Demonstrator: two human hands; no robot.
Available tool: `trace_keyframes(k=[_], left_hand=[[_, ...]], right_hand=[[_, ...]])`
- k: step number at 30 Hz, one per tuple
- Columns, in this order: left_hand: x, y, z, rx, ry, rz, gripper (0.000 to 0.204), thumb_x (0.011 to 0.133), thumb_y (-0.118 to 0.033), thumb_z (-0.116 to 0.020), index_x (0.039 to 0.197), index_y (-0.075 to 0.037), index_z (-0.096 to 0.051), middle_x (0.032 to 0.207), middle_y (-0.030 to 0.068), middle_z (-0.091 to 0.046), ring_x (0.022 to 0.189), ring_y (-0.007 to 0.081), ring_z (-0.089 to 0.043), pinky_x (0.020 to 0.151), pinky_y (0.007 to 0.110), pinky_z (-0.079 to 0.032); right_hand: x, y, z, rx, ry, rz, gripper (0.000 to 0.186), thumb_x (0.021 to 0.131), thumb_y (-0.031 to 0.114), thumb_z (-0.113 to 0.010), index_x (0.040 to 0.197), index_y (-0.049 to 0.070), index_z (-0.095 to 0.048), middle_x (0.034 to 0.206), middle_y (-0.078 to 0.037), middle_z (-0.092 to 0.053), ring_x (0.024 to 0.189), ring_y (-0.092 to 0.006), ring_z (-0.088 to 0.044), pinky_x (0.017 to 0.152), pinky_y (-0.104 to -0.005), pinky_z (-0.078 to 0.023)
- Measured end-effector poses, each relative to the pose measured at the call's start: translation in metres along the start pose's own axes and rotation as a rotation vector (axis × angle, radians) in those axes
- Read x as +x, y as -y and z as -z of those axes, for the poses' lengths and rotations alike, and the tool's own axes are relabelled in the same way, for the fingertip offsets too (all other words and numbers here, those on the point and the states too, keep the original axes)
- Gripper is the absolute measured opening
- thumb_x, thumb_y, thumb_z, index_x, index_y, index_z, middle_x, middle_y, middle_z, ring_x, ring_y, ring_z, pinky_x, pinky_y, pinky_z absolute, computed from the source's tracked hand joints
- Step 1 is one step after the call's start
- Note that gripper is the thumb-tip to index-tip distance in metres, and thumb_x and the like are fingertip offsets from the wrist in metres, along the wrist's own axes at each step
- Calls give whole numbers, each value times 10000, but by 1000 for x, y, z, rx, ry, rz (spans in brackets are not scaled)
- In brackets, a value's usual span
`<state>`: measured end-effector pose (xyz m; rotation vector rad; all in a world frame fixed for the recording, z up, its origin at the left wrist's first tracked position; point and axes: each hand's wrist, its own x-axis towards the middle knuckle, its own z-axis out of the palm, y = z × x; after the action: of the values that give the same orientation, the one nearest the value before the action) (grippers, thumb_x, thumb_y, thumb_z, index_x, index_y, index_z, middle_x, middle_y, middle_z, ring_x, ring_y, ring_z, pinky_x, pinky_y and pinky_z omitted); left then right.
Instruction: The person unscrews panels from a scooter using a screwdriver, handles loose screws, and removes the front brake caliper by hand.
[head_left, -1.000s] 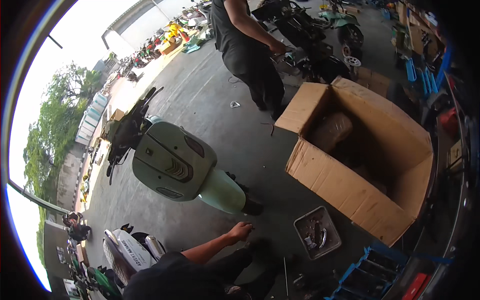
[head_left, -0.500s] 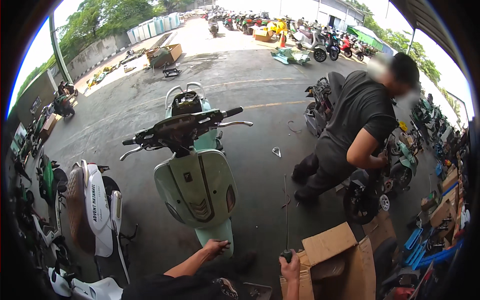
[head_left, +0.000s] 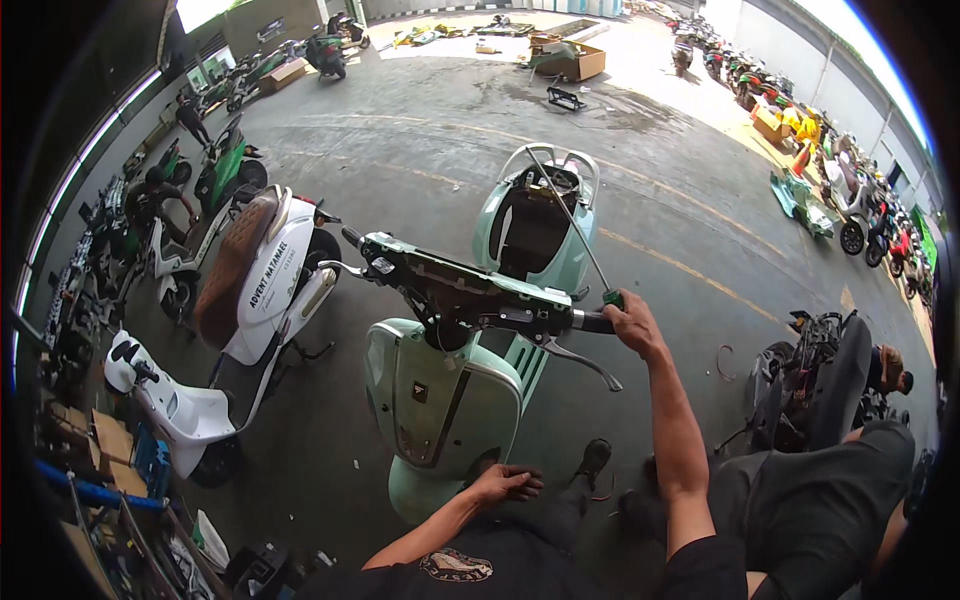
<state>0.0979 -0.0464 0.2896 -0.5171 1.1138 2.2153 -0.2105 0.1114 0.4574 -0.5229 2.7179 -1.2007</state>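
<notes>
A pale green scooter stands before me, its front panel facing me and the covers off its handlebar. My right hand is closed round the dark green handle of a long screwdriver, beside the handlebar's right grip; whether the hand touches the grip I cannot tell. The thin shaft slants up and away, passing across the view of the scooter's open, seatless rear body. Low by the front mudguard, my left hand has its fingers loosely stretched, with nothing visible in them.
To the left stands a white scooter with a brown seat. A co-worker in dark clothes bends close at my right, near a stripped dark motorbike. Farther off are a cardboard box and rows of scooters.
My view has swung left. The right hand has carried the screwdriver from beside the cardboard box up to the right handlebar grip. My left hand stays low by the scooter's front.
</notes>
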Motion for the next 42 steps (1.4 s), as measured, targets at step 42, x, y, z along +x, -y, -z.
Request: trace_keyframes(k=[42], left_hand=[[293,-255,-127,-1389,-1258,-1409,202,997,-140,-494,1145,-23,-568,1158,125,-653,1042,253,-657,890,413,-579]], right_hand=[[431,-133,68,-167,1224,1272,382,846,213,-678,1225,233,-632,758,-73,-595,621,-303,-606,546,-401,-491]])
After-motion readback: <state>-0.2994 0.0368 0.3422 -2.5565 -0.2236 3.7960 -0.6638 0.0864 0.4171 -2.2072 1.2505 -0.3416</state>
